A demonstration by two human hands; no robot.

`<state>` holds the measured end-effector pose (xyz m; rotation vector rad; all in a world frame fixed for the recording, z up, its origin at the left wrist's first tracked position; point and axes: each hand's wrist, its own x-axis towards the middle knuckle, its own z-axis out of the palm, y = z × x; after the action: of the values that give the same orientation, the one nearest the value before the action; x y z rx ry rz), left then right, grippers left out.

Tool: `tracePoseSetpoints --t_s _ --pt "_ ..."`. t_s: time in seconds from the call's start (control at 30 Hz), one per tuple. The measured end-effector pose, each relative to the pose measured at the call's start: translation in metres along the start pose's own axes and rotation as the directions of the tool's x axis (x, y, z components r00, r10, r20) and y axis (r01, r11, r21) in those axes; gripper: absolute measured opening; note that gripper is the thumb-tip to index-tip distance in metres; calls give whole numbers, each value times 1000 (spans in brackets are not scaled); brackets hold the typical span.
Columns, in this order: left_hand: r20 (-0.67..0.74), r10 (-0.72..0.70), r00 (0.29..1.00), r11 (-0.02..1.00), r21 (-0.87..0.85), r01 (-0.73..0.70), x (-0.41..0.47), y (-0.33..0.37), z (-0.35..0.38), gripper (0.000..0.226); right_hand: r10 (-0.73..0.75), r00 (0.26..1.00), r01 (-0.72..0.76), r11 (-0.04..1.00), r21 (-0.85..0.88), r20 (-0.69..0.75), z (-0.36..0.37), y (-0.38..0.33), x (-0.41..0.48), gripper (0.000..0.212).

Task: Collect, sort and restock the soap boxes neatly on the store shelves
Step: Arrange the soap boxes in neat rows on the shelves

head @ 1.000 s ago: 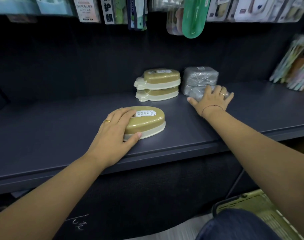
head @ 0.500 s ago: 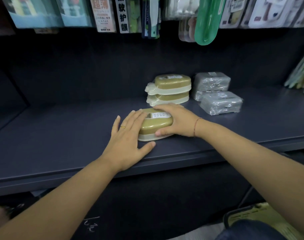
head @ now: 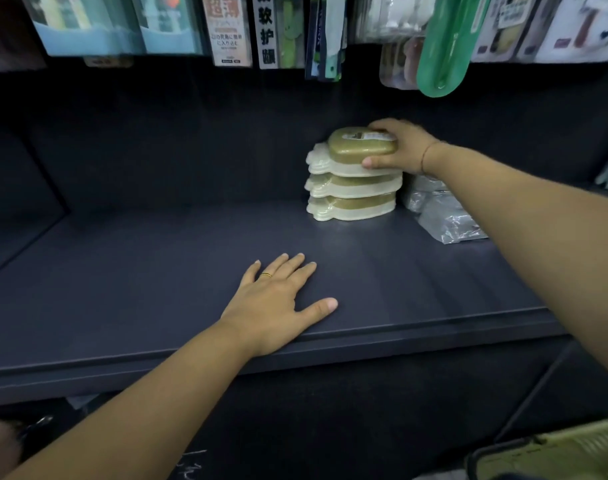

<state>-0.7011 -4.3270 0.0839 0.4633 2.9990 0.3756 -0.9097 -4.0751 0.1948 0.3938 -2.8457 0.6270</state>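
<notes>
We are looking first at the dark shelf (head: 157, 271), which is carrying a stack of olive-and-cream soap boxes (head: 352, 197) right of centre, towards the back. Two boxes are lying flat, one on the other, and a third, the top soap box (head: 359, 147), is sitting on them, roughly in line. What the boxes are holding inside we cannot tell. Just to the right of the stack, grey wrapped packs (head: 444, 216) are lying on the shelf, partly hidden by the right forearm. In the lower right corner a green basket (head: 555, 448) is showing only its rim, so we cannot see its contents.

The right hand (head: 402, 148) is gripping the top soap box at its right end, fingers curling over the lid and the thumb pressing the cream rim below.

The left hand (head: 278, 303) is resting flat on the shelf near its front edge, fingers straight and slightly spread, holding nothing; it is lying well apart from the stack, lower and to the left.

Packaged goods (head: 226, 29) are hanging across the top of the frame.
</notes>
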Motion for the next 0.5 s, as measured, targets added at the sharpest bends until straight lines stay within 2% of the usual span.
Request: tracePoseSetpoints --t_s 0.1,0.23,0.37,0.43,0.5 --pt "-1 4 1000 1000 -10 -4 1 1 1 80 -1 999 -3 996 -84 -38 -2 2 11 71" --pt "-12 9 1000 1000 -23 -9 -1 1 1 79 18 997 -24 996 -83 -73 2 2 9 71" --pt "-37 -8 999 999 -37 6 -7 0 0 75 78 969 -104 990 -98 -236 15 -31 -26 73" --pt "-87 2 996 997 -75 -9 -18 -1 -1 69 21 954 -19 1000 8 -298 29 -63 -54 74" --pt "-169 16 986 988 -151 -42 -42 -8 -3 61 -112 947 157 979 130 -300 46 -102 -94 77"
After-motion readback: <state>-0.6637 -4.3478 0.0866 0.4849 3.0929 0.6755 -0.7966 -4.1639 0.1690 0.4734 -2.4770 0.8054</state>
